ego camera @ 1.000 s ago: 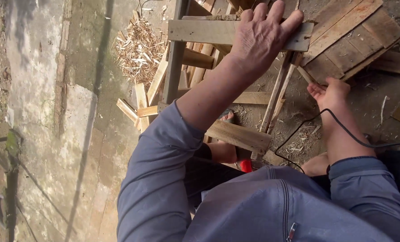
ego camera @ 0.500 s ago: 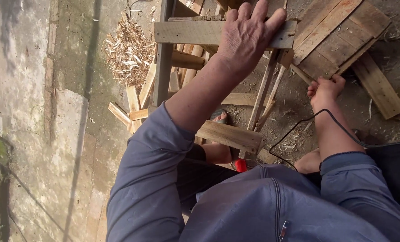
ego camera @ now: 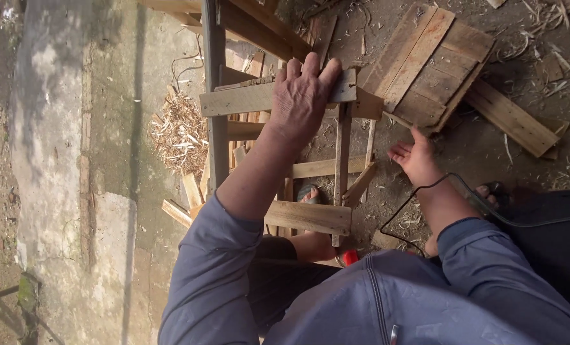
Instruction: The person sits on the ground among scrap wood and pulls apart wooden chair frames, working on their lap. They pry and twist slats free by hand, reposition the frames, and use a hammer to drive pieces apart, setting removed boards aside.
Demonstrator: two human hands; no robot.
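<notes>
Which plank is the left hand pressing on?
The pale crosswise plank under the left hand, on top of the frame; the lower plank lies untouched.

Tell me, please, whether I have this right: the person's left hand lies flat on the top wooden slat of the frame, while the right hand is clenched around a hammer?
Not quite. The head view shows the left hand flat on the top wooden slat, but the right hand is open and holds no hammer; its fingers reach toward a thin stick beside the slatted panel.

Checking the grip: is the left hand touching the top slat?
Touching. The head view shows the left hand pressed flat over the top slat.
</notes>
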